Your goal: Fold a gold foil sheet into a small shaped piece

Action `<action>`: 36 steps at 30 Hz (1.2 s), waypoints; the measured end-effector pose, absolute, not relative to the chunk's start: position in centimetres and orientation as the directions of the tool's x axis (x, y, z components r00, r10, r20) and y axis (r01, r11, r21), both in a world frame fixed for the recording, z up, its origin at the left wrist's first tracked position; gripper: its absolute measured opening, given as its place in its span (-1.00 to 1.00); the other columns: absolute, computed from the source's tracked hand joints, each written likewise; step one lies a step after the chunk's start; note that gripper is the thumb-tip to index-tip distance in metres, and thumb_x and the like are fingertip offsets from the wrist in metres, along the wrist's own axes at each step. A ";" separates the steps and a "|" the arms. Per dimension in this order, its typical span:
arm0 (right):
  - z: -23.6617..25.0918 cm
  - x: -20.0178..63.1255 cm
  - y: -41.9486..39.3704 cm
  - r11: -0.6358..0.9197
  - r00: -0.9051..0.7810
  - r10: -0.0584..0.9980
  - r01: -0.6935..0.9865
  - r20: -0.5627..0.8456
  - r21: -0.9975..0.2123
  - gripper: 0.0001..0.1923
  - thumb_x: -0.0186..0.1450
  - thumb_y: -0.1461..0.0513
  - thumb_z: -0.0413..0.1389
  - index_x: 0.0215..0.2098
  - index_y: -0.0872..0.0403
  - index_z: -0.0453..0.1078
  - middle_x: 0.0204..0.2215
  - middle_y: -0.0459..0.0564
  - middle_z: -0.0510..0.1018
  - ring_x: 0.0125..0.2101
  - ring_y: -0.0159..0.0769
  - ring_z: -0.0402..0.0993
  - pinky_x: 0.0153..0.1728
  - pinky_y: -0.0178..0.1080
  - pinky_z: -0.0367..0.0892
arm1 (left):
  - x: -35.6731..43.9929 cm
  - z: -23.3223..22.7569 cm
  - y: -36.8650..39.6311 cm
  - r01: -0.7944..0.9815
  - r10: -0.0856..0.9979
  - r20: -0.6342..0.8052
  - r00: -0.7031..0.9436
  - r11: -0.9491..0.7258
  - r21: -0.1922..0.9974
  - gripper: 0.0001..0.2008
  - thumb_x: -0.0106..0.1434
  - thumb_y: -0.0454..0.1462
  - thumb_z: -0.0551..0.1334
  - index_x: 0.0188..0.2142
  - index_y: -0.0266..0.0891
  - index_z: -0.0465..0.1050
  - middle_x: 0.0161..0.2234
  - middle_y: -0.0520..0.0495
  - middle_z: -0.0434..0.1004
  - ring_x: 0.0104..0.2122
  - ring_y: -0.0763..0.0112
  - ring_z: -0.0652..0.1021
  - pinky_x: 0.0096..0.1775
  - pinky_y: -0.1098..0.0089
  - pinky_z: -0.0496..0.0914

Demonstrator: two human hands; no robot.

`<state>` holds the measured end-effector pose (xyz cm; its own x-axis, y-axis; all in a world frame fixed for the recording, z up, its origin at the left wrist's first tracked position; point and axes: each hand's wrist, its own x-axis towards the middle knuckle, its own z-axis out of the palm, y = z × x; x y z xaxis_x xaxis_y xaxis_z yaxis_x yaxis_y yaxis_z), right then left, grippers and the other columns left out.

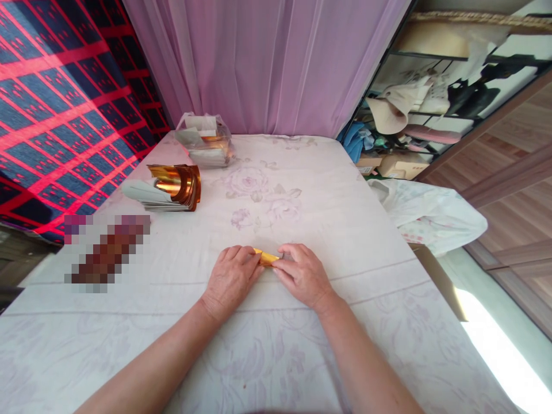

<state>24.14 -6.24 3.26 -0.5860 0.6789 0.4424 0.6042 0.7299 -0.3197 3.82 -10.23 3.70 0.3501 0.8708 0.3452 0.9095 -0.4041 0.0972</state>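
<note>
Gold strip: 1 narrow piece of gold foil or paper (268,258), between the 2 hands, low over the near-middle part of the cloth-covered bench (336,201); full contact with the cloth cannot be confirmed.
Left hand (233,275): narrow grip; fingers close over the left end of the gold strip.
Right hand (304,277): narrow grip; thumb and fingertips hold the right end.
Form reached: the gold strip appears rolled or folded to a slim shape; which of the 2 cannot be told. Judged as partway, since both hands grip it.
Material remaining: the sheet stack (188,187), left of centre, lies curled, metallic and grey-white; its sheets appear unworked.
Further stock: the clear bag (211,150), behind the sheet stack, contains similar sheets.
Completed pieces: none identifiable; the pixelated patch (107,251) at left hides its contents.
Bench back edge: purple curtain (271,69) directly behind.
</note>
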 end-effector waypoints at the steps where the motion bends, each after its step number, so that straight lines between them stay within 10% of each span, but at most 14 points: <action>1: 3.3 23.9 -6.4 0.737 -0.598 0.672 0.595 0.437 -0.319 -0.86 0.29 0.29 0.14 -0.30 -0.01 0.56 -0.16 0.04 0.50 -0.19 -0.21 0.37 -0.17 -0.14 0.35 | 3.8 3.5 -10.5 0.900 0.864 0.345 0.367 -0.423 0.102 -0.77 0.39 -0.22 0.11 -0.08 -0.22 0.49 -0.13 -0.14 0.54 -0.16 0.22 0.49 -0.11 0.20 0.36; 36: 2.7 23.6 -6.7 0.678 -0.592 0.734 0.618 0.332 -0.397 -0.85 0.36 0.26 0.08 -0.36 0.03 0.45 -0.35 -0.03 0.54 -0.31 -0.28 0.42 -0.25 -0.19 0.26 | 3.1 3.6 -12.3 0.859 0.857 0.288 0.427 -0.484 0.167 -0.73 0.39 -0.27 0.09 0.03 -0.17 0.43 0.06 -0.11 0.51 0.02 0.19 0.48 -0.01 0.15 0.34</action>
